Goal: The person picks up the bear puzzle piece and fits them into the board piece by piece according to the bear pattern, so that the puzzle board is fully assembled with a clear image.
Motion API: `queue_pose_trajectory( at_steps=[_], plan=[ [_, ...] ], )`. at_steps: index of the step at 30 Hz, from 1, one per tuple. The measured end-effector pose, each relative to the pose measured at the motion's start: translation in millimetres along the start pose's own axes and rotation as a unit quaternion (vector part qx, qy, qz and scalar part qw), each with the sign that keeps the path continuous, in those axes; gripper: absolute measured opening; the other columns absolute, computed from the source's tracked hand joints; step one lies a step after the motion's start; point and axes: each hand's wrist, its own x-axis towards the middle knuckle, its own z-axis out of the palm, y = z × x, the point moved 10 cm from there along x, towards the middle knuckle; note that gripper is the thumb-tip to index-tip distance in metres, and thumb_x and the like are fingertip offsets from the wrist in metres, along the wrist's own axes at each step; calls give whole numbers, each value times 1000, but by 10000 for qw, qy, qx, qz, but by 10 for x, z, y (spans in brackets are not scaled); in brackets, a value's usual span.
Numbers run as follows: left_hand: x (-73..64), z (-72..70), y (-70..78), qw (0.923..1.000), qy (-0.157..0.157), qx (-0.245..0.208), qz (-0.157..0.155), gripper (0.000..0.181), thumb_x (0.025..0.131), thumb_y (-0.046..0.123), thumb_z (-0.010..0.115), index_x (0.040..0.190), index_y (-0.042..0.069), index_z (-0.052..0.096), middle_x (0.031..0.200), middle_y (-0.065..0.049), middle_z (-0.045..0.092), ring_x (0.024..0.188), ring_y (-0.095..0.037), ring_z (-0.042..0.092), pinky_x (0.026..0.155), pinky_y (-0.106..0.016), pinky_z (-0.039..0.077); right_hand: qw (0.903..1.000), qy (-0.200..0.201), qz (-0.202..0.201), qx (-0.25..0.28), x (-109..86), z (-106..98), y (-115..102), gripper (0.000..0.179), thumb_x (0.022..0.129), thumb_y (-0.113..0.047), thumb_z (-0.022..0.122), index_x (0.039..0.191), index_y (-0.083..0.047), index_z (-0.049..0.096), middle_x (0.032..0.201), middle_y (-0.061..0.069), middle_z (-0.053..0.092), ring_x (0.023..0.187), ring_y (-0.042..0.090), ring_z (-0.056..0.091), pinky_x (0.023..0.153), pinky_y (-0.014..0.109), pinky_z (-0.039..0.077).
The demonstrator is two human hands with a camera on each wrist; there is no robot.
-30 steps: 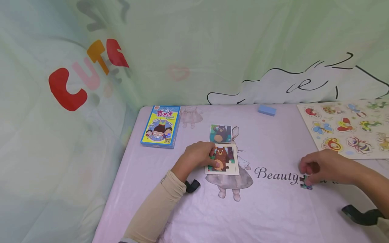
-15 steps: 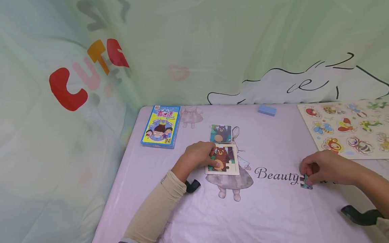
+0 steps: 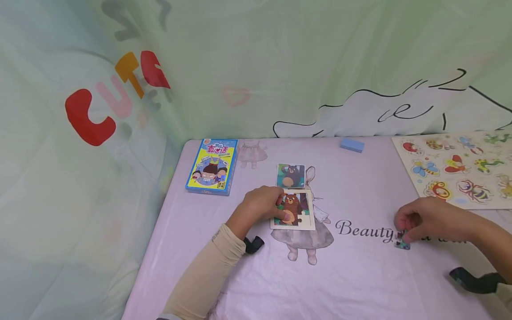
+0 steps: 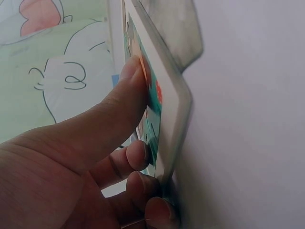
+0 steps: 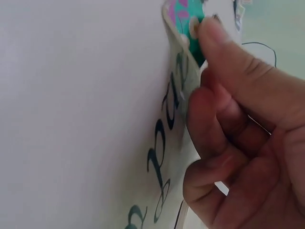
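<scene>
A small bear jigsaw puzzle [image 3: 294, 206] in a pale frame lies on the table, its lower right corner showing bare backing. My left hand [image 3: 262, 202] holds it at the left side: the thumb [image 4: 128, 83] presses on the picture and the curled fingers are at the edge. Farther right, my right hand [image 3: 434, 220] pinches a puzzle piece [image 3: 402, 242] by the table surface. In the right wrist view the piece [image 5: 187, 24] shows green and purple under the thumb; its far side is hidden. Just above the puzzle lies a bear picture card [image 3: 290, 175].
A blue and yellow card box [image 3: 212, 166] stands at the back left. At the back edge is a blue block [image 3: 352, 145]. An insect picture board [image 3: 456, 169] lies at the right, behind my right hand. Printed fabric [image 3: 240, 66] hangs behind the table.
The puzzle piece in my right hand has tilted slightly, and that hand has shifted a little, showing more of the printed lettering below it. My left hand and the puzzle stay in place.
</scene>
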Motion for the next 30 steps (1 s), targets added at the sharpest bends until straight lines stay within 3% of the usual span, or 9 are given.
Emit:
queue_pose_trajectory(
  at_steps=[6, 14, 21, 30],
  plan=[
    [0, 0, 4, 10000, -29, 39, 3, 43, 82, 49, 83, 87, 19, 54, 75, 3, 51, 70, -15, 50, 59, -30, 34, 9949, -278, -745, 626, 41, 39, -138, 18, 87, -33, 80, 91, -21, 67, 77, -10, 59, 72, 9, 55, 58, 25, 41],
    [11, 0, -5, 10000, -7, 9, 8, 42, 82, 48, 83, 88, 19, 55, 76, 3, 52, 71, -15, 52, 59, -30, 35, 9794, -269, -1616, 1183, 155, 8, -440, 8, 93, -22, 74, 98, -20, 68, 83, -4, 64, 78, 14, 59, 62, 26, 46],
    [21, 4, -19, 10000, 0, -23, -12, 42, 81, 48, 84, 88, 19, 55, 76, 2, 52, 72, -15, 52, 60, -30, 35, 9752, -396, -1564, 1515, 387, 42, -635, 5, 95, -16, 71, 99, -16, 68, 86, 1, 67, 75, 17, 65, 68, 24, 54],
    [10, 7, -21, 10000, 0, -19, -13, 42, 81, 48, 84, 87, 19, 54, 76, 3, 52, 73, -15, 52, 61, -30, 35, 9723, -260, -1713, 1570, 666, 41, -980, 11, 92, -15, 74, 102, -16, 70, 91, 0, 70, 80, 16, 63, 77, 24, 50]
  ],
)
